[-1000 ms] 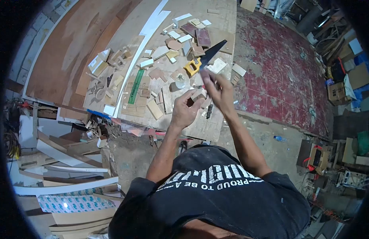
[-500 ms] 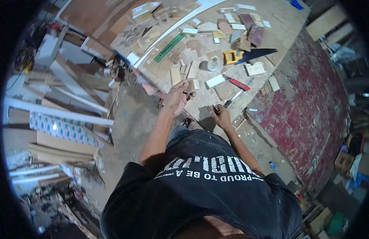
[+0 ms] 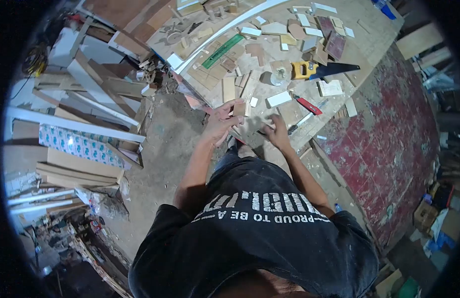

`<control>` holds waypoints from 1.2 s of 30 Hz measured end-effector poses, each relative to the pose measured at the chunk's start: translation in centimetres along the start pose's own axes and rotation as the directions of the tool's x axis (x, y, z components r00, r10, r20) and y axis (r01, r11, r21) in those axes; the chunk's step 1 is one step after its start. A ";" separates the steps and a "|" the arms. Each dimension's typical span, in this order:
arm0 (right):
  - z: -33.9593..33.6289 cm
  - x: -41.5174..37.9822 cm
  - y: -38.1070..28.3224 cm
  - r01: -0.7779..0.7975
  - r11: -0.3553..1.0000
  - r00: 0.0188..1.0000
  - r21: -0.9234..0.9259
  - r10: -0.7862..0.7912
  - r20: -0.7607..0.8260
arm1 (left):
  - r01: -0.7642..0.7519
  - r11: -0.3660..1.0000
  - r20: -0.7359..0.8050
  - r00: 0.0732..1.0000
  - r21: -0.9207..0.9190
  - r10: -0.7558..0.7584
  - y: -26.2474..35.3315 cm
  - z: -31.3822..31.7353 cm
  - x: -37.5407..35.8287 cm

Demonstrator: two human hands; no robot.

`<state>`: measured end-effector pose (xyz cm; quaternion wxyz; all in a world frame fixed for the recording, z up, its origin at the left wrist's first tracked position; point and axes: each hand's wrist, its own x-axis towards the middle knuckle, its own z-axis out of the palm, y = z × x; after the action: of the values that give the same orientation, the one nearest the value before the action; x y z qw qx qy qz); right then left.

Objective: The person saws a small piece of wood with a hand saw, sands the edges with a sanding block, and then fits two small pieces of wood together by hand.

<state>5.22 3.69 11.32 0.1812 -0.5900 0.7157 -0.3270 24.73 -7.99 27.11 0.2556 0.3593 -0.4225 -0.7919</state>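
My left hand (image 3: pixel 221 124) grips a small wooden block (image 3: pixel 241 110) between thumb and fingers, over the near edge of the workbench. Just to its right is my right hand (image 3: pixel 276 133), fingers curled and slightly blurred. A dark sliver shows by its fingertips, too indistinct to name. A small white piece (image 3: pixel 253 102) lies beside the block. Beyond my right hand are a white block (image 3: pixel 279 99), a red utility knife (image 3: pixel 308 105) and a slim tool with a dark handle (image 3: pixel 293 129).
On the workbench (image 3: pixel 361 47) lie a yellow-handled handsaw (image 3: pixel 303 70), a clear cup (image 3: pixel 280 77), a green strip (image 3: pixel 223 51), a long white curved strip (image 3: pixel 210 40) and several wood offcuts. Stacked boards (image 3: pixel 76 124) stand on the left; a red worn panel (image 3: pixel 374 149) spreads on the right.
My right hand has lifted slightly and its fingers have shifted. The block in my left hand is turned, with its broad face showing. The view has shifted a little.
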 end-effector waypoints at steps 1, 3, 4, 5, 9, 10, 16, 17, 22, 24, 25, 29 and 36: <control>-2.2 1.2 -2.4 -0.147 0.879 0.989 0.454 0.117 0.094 | 0.026 0.991 0.015 0.999 0.128 -0.028 -0.1 -0.1 0.3; -5.7 2.9 -6.3 -0.282 0.550 0.958 0.786 0.203 0.201 | -0.010 0.982 0.109 0.994 0.187 -0.010 -0.4 0.0 1.2; -7.1 3.5 -7.9 -0.189 0.573 0.982 0.797 0.100 0.161 | -0.065 0.968 0.179 0.984 0.242 0.021 -0.7 0.1 1.6; -8.0 3.7 -8.9 -0.093 0.587 0.993 0.805 -0.009 0.120 | -0.083 0.963 0.216 0.976 0.257 0.026 -0.2 0.7 1.8; -9.7 3.6 -10.8 -0.269 0.423 0.963 0.865 0.112 0.245 | -0.152 0.967 0.295 0.952 0.202 0.088 0.6 1.6 2.7; -9.5 3.3 -10.7 -0.262 0.432 0.965 0.863 0.118 0.234 | -0.158 0.968 0.309 0.947 0.197 0.091 0.8 1.8 2.7; -8.8 2.5 -11.1 -0.214 0.392 0.960 0.894 0.253 0.119 | -0.118 0.989 0.294 0.952 0.092 0.086 1.6 2.9 2.2; -8.8 2.2 -11.4 -0.209 0.393 0.960 0.896 0.258 0.111 | -0.117 0.989 0.303 0.949 0.095 0.084 1.5 2.9 2.0; -9.4 1.5 -12.8 -0.222 0.442 0.932 0.869 0.357 0.056 | -0.066 0.993 0.278 0.960 0.100 0.036 0.2 3.2 2.5; -9.6 1.4 -13.2 -0.204 0.429 0.925 0.880 0.378 0.030 | -0.079 0.986 0.261 0.965 0.148 0.038 -0.2 3.7 2.5; -9.8 1.3 -13.3 -0.213 0.459 0.920 0.862 0.393 0.018 | -0.071 0.990 0.243 0.969 0.126 0.039 -0.4 3.9 2.5; -10.5 1.1 -13.1 -0.276 0.551 0.899 0.787 0.438 0.008 | -0.153 0.976 0.200 0.972 0.157 0.120 -0.8 4.8 2.4; -11.2 1.0 -12.5 -0.297 0.524 0.914 0.798 0.399 0.078 | -0.185 0.967 0.200 0.968 0.176 0.149 0.0 5.7 1.9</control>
<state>6.84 4.48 27.97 0.4448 -0.2718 0.6061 -0.6008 19.10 -6.53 28.66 0.2452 0.2704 -0.5482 -0.7524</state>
